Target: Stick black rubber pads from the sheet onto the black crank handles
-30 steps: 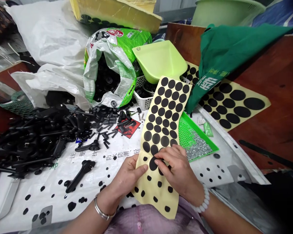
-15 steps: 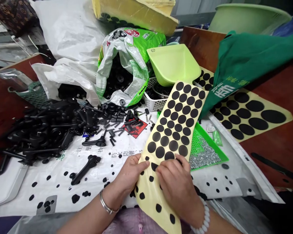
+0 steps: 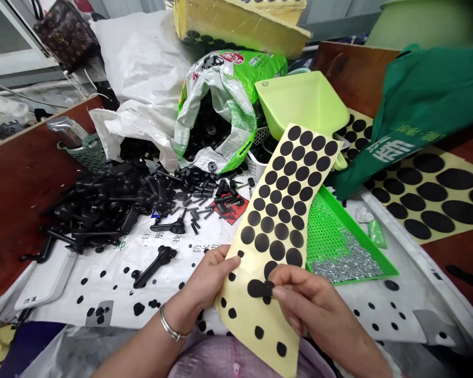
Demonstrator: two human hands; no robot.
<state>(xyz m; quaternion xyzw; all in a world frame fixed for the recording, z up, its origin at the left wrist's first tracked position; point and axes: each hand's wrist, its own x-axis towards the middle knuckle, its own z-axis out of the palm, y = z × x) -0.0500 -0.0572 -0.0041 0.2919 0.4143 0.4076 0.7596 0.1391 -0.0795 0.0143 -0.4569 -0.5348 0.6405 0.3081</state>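
Note:
A long yellow backing sheet [image 3: 244,307] with rows of black round stickers slants across the middle, its lower end over my lap. My left hand [image 3: 205,279] pinches the sheet's left edge between thumb and fingers. Near the lower rows, my right hand [image 3: 313,299] holds a black round sticker [image 3: 257,288] between thumb and index finger, lifted from the sheet's surface. Small black pieces dot the sheet's lower part, where the large circles are gone. A black crank-shaped handle [image 3: 155,266] lies on the table left of the sheet.
Black handles [image 3: 118,202] are heaped at left, with small black parts beside them. Behind stand an open green-and-white bag [image 3: 236,113] and a light green scoop [image 3: 301,102]. A green tray [image 3: 378,265] of small metal pieces lies right, near another sticker sheet [image 3: 441,197].
My right hand has moved slightly right and down from the sheet and now holds a peeled sticker. My left hand keeps its grip. The view has turned left.

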